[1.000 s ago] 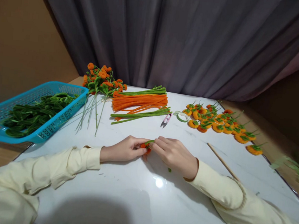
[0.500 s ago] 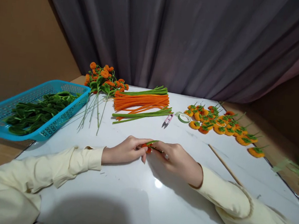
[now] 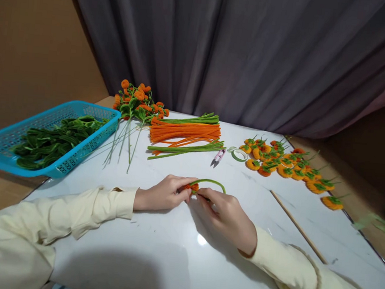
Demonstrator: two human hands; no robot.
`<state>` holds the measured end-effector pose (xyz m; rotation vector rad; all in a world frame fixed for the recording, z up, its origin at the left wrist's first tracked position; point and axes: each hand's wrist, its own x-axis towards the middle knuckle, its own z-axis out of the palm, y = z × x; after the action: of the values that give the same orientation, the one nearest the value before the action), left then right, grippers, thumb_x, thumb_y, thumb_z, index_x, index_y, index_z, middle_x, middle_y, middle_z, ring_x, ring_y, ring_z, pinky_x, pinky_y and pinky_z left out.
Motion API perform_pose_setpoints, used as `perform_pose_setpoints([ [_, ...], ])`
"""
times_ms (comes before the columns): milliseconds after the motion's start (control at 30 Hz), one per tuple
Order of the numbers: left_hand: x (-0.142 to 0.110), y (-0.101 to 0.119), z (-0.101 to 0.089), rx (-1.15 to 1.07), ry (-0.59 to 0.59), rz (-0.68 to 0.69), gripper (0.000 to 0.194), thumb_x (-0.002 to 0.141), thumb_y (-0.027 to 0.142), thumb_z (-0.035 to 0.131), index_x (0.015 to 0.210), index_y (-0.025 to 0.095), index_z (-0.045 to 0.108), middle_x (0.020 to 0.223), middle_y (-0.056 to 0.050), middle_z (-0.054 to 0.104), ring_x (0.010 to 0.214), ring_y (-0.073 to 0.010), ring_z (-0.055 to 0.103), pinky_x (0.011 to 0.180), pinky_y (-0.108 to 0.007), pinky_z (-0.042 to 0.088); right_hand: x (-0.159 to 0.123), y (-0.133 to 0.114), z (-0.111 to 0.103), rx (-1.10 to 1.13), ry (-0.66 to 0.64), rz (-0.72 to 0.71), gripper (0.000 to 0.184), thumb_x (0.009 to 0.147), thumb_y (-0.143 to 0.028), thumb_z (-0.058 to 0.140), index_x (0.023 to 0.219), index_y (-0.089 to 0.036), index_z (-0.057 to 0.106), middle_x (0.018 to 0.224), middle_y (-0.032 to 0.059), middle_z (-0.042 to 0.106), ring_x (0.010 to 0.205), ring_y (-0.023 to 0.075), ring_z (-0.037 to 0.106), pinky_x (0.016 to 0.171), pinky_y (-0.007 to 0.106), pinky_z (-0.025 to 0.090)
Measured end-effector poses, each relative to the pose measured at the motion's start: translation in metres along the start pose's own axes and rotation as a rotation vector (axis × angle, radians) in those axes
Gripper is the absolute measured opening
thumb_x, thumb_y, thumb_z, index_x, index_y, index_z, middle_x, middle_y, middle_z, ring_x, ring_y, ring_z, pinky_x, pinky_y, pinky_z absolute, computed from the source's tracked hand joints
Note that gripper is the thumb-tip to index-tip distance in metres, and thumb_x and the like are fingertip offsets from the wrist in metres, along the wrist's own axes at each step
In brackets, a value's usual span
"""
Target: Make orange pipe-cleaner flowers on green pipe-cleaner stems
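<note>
My left hand (image 3: 167, 193) is closed around a small orange pipe-cleaner flower (image 3: 194, 187), much of it hidden by the fingers. A green pipe cleaner (image 3: 211, 181) arcs up from the flower and bends over toward my right hand (image 3: 228, 215). The right fingertips pinch close beside the flower, on what looks like the green pipe cleaner; the exact grip is partly hidden. Both hands are held low over the white table (image 3: 154, 259). Beyond them lie orange pipe cleaners (image 3: 183, 132) and green pipe cleaners (image 3: 188, 151) in bundles.
A blue basket (image 3: 57, 168) of green leaves (image 3: 56, 142) stands at left. Finished orange flowers with stems (image 3: 138, 100) lie behind it. Pink-handled snips (image 3: 218, 157), green tape (image 3: 239, 155), several yellow-orange flower heads (image 3: 285, 171) and a wooden stick (image 3: 298, 226) are at right.
The green pipe cleaner now shows as a raised loop above my right hand; before, it lay flatter between the hands. More of the orange flower is visible. The view has shifted slightly.
</note>
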<state>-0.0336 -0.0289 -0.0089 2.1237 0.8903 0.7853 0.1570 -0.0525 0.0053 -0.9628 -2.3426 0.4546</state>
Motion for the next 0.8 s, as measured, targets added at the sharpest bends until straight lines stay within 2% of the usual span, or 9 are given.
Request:
perform_pose_setpoints([
  [167, 0.000, 0.000, 0.000, 0.062, -0.001, 0.003, 0.028, 0.079, 0.017, 0.048, 0.102, 0.012, 0.063, 0.071, -0.002, 0.062, 0.058, -0.0097, 0.047, 0.056, -0.019, 0.039, 0.000, 0.011, 0.005, -0.117, 0.050, -0.146, 0.018, 0.093, -0.016, 0.035, 0.091, -0.017, 0.053, 0.072, 0.0052, 0.062, 0.062, 0.0152, 0.056, 0.056, 0.025, 0.042],
  [367, 0.001, -0.002, 0.001, 0.068, -0.019, 0.050, 0.028, 0.078, 0.015, 0.046, 0.100, 0.011, 0.063, 0.066, 0.000, 0.059, 0.055, -0.0089, 0.045, 0.055, -0.019, 0.038, 0.005, 0.012, 0.005, -0.259, 0.086, -0.297, 0.019, 0.091, -0.009, 0.032, 0.093, -0.016, 0.050, 0.069, 0.0054, 0.058, 0.061, 0.0160, 0.051, 0.054, 0.025, 0.040],
  [533, 0.000, -0.009, 0.003, 0.097, 0.005, 0.120, 0.034, 0.076, 0.012, 0.045, 0.107, 0.011, 0.061, 0.072, -0.002, 0.062, 0.058, -0.0099, 0.051, 0.059, -0.019, 0.042, 0.006, 0.003, 0.006, -0.280, 0.046, -0.346, 0.019, 0.088, -0.006, 0.032, 0.093, -0.014, 0.048, 0.067, 0.0063, 0.057, 0.061, 0.0180, 0.050, 0.052, 0.027, 0.038],
  [633, -0.001, -0.009, 0.003, 0.121, 0.033, 0.125, 0.031, 0.078, 0.013, 0.045, 0.103, 0.013, 0.062, 0.071, -0.001, 0.062, 0.058, -0.0100, 0.051, 0.059, -0.019, 0.042, 0.004, -0.004, 0.006, -0.167, -0.013, -0.212, 0.016, 0.088, -0.009, 0.032, 0.097, -0.015, 0.044, 0.071, 0.0066, 0.058, 0.061, 0.0179, 0.052, 0.053, 0.027, 0.039],
  [700, -0.002, -0.007, 0.002, 0.152, 0.051, 0.121, 0.031, 0.079, 0.013, 0.044, 0.104, 0.014, 0.063, 0.068, 0.000, 0.060, 0.055, -0.0094, 0.048, 0.057, -0.019, 0.041, 0.003, -0.009, 0.004, 0.009, -0.061, -0.017, 0.012, 0.089, -0.013, 0.033, 0.097, -0.017, 0.040, 0.073, 0.0046, 0.059, 0.059, 0.0163, 0.053, 0.053, 0.026, 0.040],
  [800, -0.004, -0.005, 0.003, 0.164, 0.056, 0.116, 0.038, 0.082, 0.014, 0.043, 0.117, 0.015, 0.057, 0.072, -0.001, 0.063, 0.054, -0.0092, 0.049, 0.056, -0.019, 0.042, 0.005, -0.013, 0.002, 0.356, -0.127, 0.300, 0.004, 0.091, -0.022, 0.038, 0.094, -0.021, 0.036, 0.065, -0.0014, 0.059, 0.051, 0.0129, 0.050, 0.051, 0.024, 0.040],
])
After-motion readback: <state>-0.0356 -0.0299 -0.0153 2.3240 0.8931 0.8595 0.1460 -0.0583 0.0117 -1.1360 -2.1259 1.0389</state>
